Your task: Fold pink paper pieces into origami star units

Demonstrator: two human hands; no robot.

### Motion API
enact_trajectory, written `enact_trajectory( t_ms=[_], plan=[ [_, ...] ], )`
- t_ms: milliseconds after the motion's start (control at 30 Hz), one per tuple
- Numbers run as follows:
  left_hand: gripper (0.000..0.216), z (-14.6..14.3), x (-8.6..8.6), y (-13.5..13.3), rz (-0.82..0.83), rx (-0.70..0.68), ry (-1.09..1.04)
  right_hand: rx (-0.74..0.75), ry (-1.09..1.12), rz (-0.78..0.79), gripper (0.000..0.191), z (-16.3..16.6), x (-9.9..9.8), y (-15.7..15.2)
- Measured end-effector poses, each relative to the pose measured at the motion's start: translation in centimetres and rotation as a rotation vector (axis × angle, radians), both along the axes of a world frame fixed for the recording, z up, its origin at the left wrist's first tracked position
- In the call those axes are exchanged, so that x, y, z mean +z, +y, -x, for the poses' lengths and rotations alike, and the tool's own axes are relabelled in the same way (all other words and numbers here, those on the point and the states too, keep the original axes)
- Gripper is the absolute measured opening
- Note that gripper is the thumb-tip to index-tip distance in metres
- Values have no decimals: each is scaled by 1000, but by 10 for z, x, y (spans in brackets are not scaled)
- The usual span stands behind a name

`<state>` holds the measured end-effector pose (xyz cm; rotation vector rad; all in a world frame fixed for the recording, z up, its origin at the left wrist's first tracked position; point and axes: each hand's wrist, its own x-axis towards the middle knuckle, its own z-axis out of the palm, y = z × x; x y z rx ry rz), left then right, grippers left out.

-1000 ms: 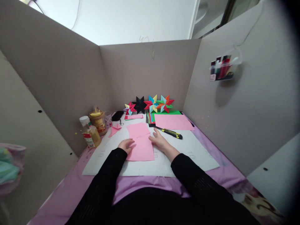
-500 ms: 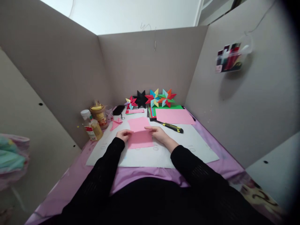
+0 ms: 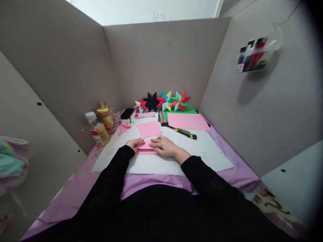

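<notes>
A piece of pink paper [image 3: 146, 152] is partly folded over on the white board [image 3: 161, 168], its near side doubled toward the far side. At its left end my left hand [image 3: 134, 144] is closed, the fingertips over the paper's upper edge. My right hand [image 3: 165, 147] grips the right part, fingers stretched across the fold and the thumb lower on the paper. Just beyond my hands lies a flat pink sheet [image 3: 149, 129]. To the left of that sheet stands a small folded pink piece [image 3: 124, 128].
A yellow-black utility knife [image 3: 186, 133] lies right of my hands, near a large pink sheet [image 3: 189, 121]. Folded paper stars [image 3: 166, 101] lean along the back wall. At left stand a bottle [image 3: 99, 131] and a tub [image 3: 106, 119]; small scissors [image 3: 131, 121] lie near a black phone-like object [image 3: 127, 113].
The pink paper has come down nearer to me and is now folded over. Both hands moved with it, uncovering the flat pink sheet behind. The right fingers now lie across the paper.
</notes>
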<state>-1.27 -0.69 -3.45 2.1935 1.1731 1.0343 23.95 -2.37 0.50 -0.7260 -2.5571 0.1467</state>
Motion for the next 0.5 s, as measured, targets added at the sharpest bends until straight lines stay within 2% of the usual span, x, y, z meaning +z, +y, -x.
enact_trajectory(
  t_ms=[100,167,333,500],
  plan=[
    [56,8,3,-7,-36,-127,135,-17,-37,-46,31,3,-2,-5],
    [65,11,7,-12,-25,-150,203,-4,-44,-54,32,5,-4,-8],
    [63,6,12,-18,-18,-95,307,31,-54,-42,35,5,-6,-12],
    [62,2,9,-17,-70,-114,278,14,-78,-35,41,2,-9,-8]
  ],
)
